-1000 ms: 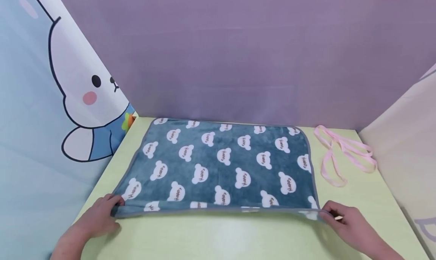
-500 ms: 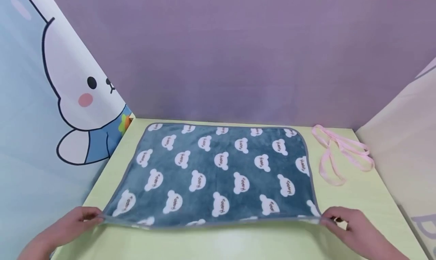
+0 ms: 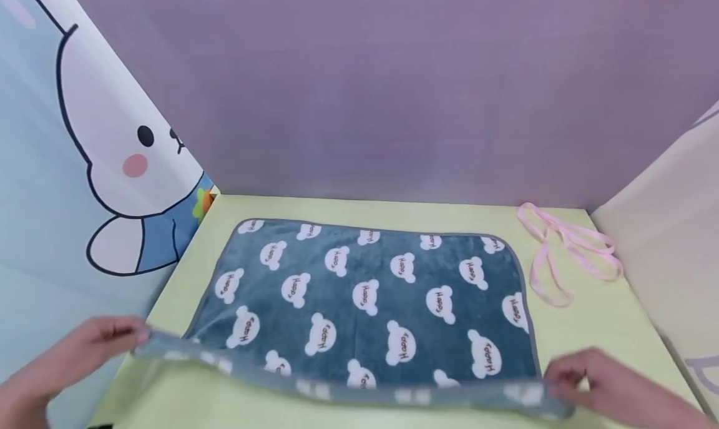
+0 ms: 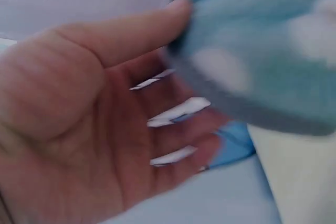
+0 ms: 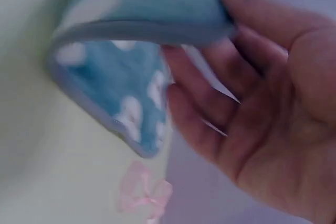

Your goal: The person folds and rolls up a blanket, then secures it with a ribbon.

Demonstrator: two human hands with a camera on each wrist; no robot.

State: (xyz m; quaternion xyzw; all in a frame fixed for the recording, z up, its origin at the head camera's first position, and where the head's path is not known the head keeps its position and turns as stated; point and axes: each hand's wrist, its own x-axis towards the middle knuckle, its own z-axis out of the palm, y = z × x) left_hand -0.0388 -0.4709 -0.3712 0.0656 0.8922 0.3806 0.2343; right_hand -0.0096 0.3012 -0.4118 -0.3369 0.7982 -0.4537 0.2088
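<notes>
A teal fleece blanket (image 3: 365, 298) with white bear heads and a grey border lies spread on the pale green table. Its near edge is lifted, sagging between both hands and showing a paler underside. My left hand (image 3: 92, 348) pinches the near left corner between thumb and forefinger; in the left wrist view that hand's other fingers (image 4: 184, 124) extend behind the cloth. At the near right corner, my right hand (image 3: 595, 379) pinches the border the same way. The right wrist view shows the blanket (image 5: 115, 72) curving down from that pinch, its underside facing the table.
A looped pink ribbon (image 3: 567, 241) lies on the table (image 3: 371, 207) to the right of the blanket. A purple wall (image 3: 359, 92) stands behind, a rabbit-printed cloth (image 3: 112, 185) hangs at left, and a pale cloth panel (image 3: 668, 229) at right.
Both hands have drawn the blanket toward the person, so its far edge has left the back of the table. The left hand has moved outward and up, raising its corner; the near edge folds up.
</notes>
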